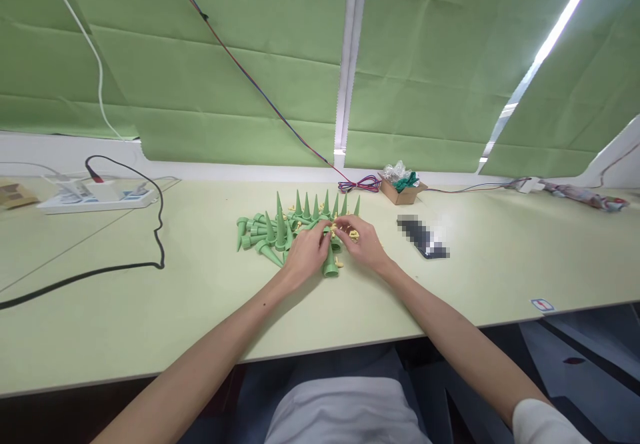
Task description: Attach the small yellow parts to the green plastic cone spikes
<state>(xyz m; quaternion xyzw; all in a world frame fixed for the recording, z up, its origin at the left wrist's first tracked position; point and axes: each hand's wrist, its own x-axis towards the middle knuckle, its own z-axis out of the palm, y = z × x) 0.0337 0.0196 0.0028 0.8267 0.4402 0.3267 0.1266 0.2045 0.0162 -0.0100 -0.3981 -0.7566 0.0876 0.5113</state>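
Observation:
Several green cones stand in a row on the pale table, and more green cones [269,253] lie in a pile to the left of my hands. My left hand [309,249] is closed at the fingertips over the cones' right part. Facing it, my right hand [364,243] pinches close to a small yellow piece [334,229] between the two hands. What each hand grips is too small to make out. Below them a green cone [331,263] points away from me, its wide end towards me. Small yellow pieces [354,235] lie beside my right fingers.
A cardboard box [401,192] with clear plastic and green material sits at the back, beside a coiled cable [361,184]. A blurred dark phone-like object [423,236] lies right of my hands. On the left are a white power strip [100,199] and a black cable [110,269].

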